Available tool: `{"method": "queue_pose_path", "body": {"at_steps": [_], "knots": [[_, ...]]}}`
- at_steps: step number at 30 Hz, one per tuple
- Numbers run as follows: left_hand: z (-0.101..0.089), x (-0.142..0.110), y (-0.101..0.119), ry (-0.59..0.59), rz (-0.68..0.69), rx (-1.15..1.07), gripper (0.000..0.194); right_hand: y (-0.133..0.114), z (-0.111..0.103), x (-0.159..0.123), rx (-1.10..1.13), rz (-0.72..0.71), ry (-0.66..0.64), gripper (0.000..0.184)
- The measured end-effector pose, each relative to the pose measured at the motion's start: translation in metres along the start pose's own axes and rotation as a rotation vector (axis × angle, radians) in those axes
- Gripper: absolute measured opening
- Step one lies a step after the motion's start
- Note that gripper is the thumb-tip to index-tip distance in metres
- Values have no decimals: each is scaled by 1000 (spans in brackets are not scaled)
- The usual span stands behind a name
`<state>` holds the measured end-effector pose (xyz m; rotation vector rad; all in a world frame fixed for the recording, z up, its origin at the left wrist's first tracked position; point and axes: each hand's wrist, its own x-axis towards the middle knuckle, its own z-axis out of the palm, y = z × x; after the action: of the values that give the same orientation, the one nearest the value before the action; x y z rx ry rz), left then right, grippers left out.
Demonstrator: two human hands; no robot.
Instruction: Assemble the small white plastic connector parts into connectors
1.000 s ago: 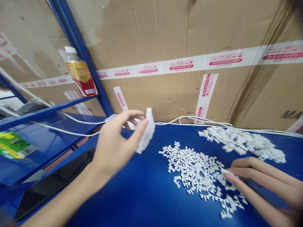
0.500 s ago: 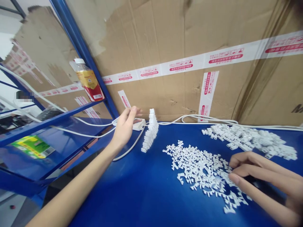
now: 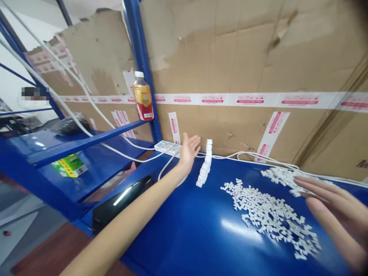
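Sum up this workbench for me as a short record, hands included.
Surface: smooth blue tabletop
Near pile: small, irregular white plastic pieces
Far pile: small white plastic pieces, partly hidden
Left hand: open, beside a curved row of small white pieces, not touching
Right hand: open, near both piles
Behind: brown cardboard, red-and-white tape

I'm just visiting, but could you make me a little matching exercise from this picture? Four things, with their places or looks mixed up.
1. Bottle
2. Left hand
3. Right hand
4. Nearer heap of small white pieces

A. At the picture's right edge
B. Scattered on the blue tabletop
C. White cap, red and gold label
D. Open, near the white power strip

Right pairs: 1-C, 2-D, 3-A, 4-B
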<state>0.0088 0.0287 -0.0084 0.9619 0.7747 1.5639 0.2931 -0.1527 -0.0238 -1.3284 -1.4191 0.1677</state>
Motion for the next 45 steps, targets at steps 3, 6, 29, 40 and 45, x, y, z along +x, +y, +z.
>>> {"method": "queue_pose_path", "body": {"at_steps": [3, 6, 29, 40, 45], "knots": [[2, -3, -2, -20, -15, -31, 34, -28, 45, 0, 131, 157, -56, 47], [0, -7, -6, -32, -23, -37, 33, -45, 111, 17, 341, 236, -31, 63], [-2, 0, -31, -108, -5, 30, 36, -8, 257, 74, 820, 478, 172, 46], [-1, 4, -43, -116, -29, -17, 36, -12, 267, 72, 910, 411, 91, 47], [2, 6, -48, -112, 7, -27, 37, -13, 268, 73, 917, 396, 100, 47]]}}
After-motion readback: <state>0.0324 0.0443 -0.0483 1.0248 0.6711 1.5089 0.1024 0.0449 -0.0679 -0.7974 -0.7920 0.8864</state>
